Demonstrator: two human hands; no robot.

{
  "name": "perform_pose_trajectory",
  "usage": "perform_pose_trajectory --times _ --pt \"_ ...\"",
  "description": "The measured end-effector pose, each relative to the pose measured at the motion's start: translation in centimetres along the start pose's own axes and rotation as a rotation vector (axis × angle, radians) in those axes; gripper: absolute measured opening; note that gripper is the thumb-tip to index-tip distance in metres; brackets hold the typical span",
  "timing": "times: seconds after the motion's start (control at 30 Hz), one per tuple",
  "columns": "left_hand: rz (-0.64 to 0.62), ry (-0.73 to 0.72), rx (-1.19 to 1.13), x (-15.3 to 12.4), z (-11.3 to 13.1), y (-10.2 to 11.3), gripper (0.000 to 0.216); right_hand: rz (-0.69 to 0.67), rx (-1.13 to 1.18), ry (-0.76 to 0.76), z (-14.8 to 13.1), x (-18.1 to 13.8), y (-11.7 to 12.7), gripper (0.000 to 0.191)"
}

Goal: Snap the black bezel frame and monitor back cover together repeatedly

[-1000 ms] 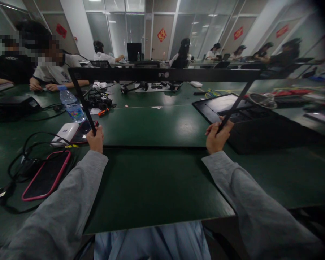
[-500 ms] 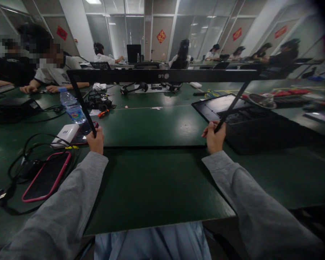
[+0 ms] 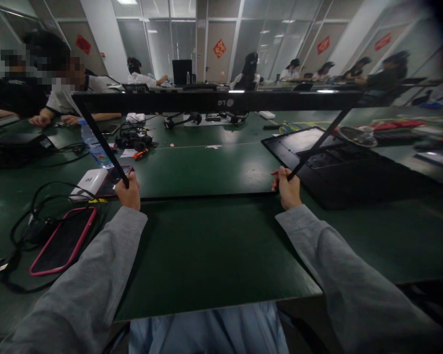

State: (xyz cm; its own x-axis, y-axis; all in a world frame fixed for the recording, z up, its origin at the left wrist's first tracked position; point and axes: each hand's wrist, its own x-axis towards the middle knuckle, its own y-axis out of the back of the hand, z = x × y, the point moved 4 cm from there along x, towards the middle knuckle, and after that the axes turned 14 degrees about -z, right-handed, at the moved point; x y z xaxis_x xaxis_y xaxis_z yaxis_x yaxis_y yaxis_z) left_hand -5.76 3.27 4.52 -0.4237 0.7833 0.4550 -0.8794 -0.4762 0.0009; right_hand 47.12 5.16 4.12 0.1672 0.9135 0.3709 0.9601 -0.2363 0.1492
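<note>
A thin black monitor bezel [image 3: 192, 102] with an upside-down LG logo on its wide bar is held up in front of me. My left hand [image 3: 129, 192] is closed round its left side, low down. On the opposite side my right hand [image 3: 288, 189] grips the frame, with some fingers showing past the edge. The bezel's narrow bar runs between both hands, just above the green table [image 3: 214, 255]. Its wide bar tilts up and away from me. A black monitor back panel [image 3: 358, 172] lies on the table to the right of my right hand.
Left of my left hand are a white box [image 3: 89, 183], a pink-edged phone [image 3: 64, 241] and black cables [image 3: 22, 231]. A water bottle [image 3: 96, 147] stands behind them. Headsets [image 3: 182, 119] and small parts lie farther back. A person [image 3: 59, 98] sits at the left, others beyond.
The bezel's wide bar has come nearer and looks larger, its ends reaching farther out. My right hand has shifted slightly left and up, while my left hand has barely moved.
</note>
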Motion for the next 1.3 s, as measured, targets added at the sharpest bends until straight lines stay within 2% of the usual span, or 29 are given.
perform_pose_trajectory --times 0.17,0.43,0.97,1.3 --pt "-0.095 0.058 0.061 -0.1 0.4 -0.2 0.047 -0.007 -0.017 -0.006 0.1 0.2 0.3 0.054" --pt "-0.211 0.116 0.021 0.3 -0.6 -0.5 0.045 -0.030 0.003 -0.031 0.5 0.4 0.3 0.056" --pt "-0.264 0.237 -0.046 0.5 -1.7 -0.9 0.041 -0.051 0.007 -0.058 0.7 0.5 0.3 0.055" --pt "-0.267 0.238 -0.063 0.4 -1.5 -1.0 0.039 -0.038 0.018 -0.077 0.5 0.4 0.2 0.057"
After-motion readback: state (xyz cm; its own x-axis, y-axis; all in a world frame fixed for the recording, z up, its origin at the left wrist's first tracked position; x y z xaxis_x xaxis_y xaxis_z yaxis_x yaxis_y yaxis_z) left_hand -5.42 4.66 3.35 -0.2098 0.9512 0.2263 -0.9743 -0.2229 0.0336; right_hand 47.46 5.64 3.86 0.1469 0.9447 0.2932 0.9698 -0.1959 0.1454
